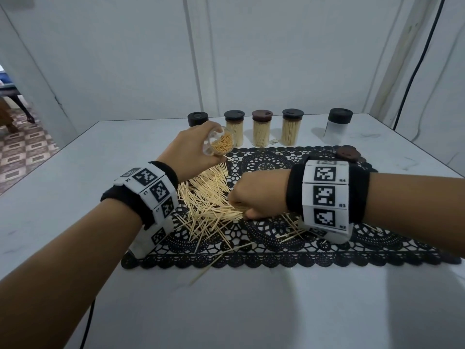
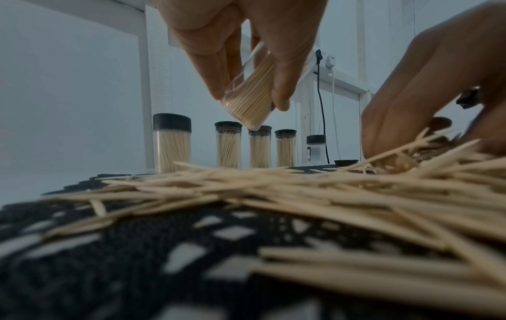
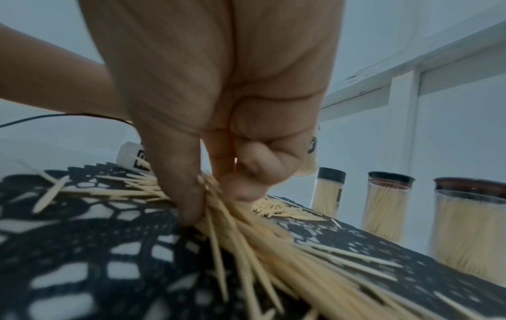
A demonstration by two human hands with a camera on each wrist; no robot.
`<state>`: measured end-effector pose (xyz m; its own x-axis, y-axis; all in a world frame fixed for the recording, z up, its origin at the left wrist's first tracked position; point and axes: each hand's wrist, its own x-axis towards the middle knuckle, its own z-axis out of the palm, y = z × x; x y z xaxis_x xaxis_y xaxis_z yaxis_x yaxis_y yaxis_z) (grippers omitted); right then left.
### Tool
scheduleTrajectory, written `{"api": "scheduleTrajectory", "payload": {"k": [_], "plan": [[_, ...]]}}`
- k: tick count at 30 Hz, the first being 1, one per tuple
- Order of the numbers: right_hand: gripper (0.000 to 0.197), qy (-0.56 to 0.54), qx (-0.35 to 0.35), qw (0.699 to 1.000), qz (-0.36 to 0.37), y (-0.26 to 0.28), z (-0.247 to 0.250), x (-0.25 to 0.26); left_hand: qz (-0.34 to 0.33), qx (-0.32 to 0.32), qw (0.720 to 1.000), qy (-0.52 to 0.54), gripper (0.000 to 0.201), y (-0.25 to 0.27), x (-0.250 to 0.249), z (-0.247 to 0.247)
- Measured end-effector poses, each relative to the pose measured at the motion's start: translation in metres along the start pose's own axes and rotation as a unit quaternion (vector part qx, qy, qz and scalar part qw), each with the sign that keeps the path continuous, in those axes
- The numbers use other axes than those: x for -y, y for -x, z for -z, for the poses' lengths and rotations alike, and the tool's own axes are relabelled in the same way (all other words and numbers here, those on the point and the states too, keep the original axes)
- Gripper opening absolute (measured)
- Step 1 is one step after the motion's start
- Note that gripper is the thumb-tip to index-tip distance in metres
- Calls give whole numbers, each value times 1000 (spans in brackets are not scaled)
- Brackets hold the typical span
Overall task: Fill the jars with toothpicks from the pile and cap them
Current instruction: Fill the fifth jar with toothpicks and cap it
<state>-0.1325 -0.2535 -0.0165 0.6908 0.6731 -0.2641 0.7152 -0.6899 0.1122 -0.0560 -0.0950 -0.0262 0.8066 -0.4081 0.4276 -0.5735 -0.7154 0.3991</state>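
Note:
My left hand [image 1: 195, 149] grips a clear open jar [image 1: 219, 144], tilted with its mouth toward me and partly filled with toothpicks; the same jar [image 2: 250, 95] hangs above the mat in the left wrist view. The loose toothpick pile [image 1: 208, 200] lies on the black lace mat [image 1: 377, 238]. My right hand [image 1: 254, 197] sits on the pile's right side, its thumb and fingers pinching a bundle of toothpicks [image 3: 232, 218]. A loose brown cap [image 1: 348, 152] lies at the mat's back right.
Along the back of the white table [image 1: 251, 311] stand several capped jars: filled ones [image 1: 234, 127] [image 1: 261, 128] [image 1: 292, 127], another [image 1: 197, 118] behind my left hand, and a black-capped frosted jar [image 1: 338, 125] at the right. A black cable [image 1: 415, 66] hangs down the wall.

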Motion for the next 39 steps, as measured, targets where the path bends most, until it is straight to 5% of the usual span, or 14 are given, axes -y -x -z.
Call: {"api": "scheduleTrajectory", "payload": {"k": [10, 16, 26, 30, 35, 39], "plan": [[22, 33, 26, 999, -12, -4, 10, -1, -1, 1, 1000, 1, 52, 1, -1, 0], [4, 23, 12, 1000, 7, -8, 6, 1, -1, -4, 1000, 8, 51, 1, -2, 0], [28, 4, 1, 1000, -4, -9, 3, -1, 1, 1, 1000, 3, 51, 2, -3, 1], [20, 3, -9, 1000, -2, -6, 4, -2, 6, 5, 1000, 2, 52, 1, -3, 0], [31, -15, -58, 998, -3, 1, 7, -14, 11, 12, 1000, 6, 53, 1, -3, 0], [20, -69, -106, 992, -22, 8, 8, -26, 18, 18, 1000, -2, 55, 1, -4, 1]]}}
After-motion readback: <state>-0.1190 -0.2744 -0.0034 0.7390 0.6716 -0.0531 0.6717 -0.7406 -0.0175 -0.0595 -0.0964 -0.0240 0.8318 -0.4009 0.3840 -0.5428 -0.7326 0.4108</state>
